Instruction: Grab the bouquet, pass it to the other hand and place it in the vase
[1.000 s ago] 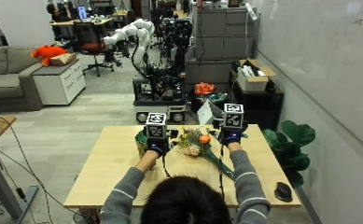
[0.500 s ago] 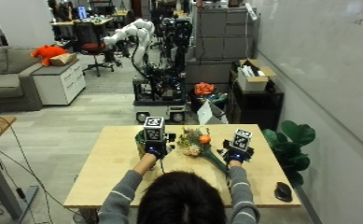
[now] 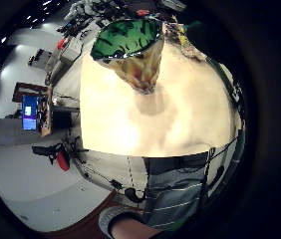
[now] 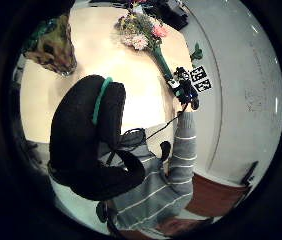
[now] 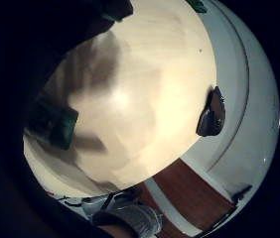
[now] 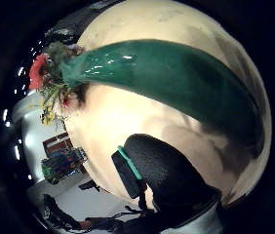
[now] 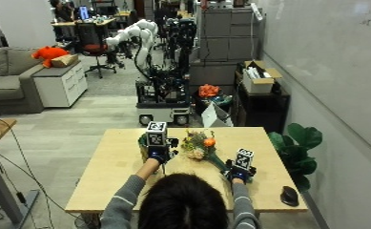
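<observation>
Grey striped sleeves (image 7: 123, 202), black gloves, dark hair (image 7: 184, 202)

whiteboard wall (image 7: 337, 71) | grey sofa (image 7: 1, 86) | white cabinet (image 7: 58, 86) | potted plant (image 7: 299, 148)

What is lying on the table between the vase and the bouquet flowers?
Only bare table separates the vase from the bouquet, as the left thumb side palm view shows.

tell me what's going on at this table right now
A person sits at a wooden table wearing black gloves. A bouquet lies on the table, and the right hand is down at its green stem end, though whether it has a grip yet isn't clear. The left hand hovers by the vase. The bouquet isn't in the vase yet.
</observation>
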### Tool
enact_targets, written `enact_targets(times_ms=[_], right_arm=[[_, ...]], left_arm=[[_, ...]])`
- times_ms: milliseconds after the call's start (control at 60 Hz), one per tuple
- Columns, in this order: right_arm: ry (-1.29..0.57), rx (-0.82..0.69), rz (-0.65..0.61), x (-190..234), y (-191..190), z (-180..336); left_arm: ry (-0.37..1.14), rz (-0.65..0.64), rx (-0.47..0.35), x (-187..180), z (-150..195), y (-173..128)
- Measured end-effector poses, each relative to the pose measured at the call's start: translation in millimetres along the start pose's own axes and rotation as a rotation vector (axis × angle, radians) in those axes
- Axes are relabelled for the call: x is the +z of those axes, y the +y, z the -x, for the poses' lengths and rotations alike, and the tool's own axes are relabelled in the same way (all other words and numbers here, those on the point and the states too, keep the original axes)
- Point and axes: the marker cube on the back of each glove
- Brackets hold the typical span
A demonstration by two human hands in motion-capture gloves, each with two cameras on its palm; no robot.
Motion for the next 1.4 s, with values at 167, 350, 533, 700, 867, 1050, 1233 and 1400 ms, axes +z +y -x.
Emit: enact_targets(times_ms=[167, 350, 533, 700, 867, 1050, 1233, 1400], right_arm=[[-0.017, -0.011, 0.057, 22, -2, -2], [-0.063, -0.013, -0.042, 21, -4, -4], [0.033, 0.058, -0.074, 15, -3, -5], [0.161, 0.141, -0.086, 10, 1, -8], [0.285, 0.198, -0.029, 1, 12, -10], [0.313, 0.197, -0.290, -15, -9, -11], [0.063, 0.033, -0.622, -37, -8, 14], [-0.094, 0.157, -0.856, -85, -34, -4]], left_arm=[[-0.001, 0.014, -0.001, 10, 5, -12], [0.024, 0.012, -0.010, 10, 1, -10], [0.019, 0.011, -0.008, 7, -2, -4], [0.005, 0.008, -0.011, 8, 3, -7], [0.014, 0.000, -0.022, -2, 2, 6], [-0.001, -0.002, -0.016, 5, 6, -7], [0.023, -0.041, -0.008, -1, 4, -2], [0.093, -0.049, -0.003, -7, 3, -12]])
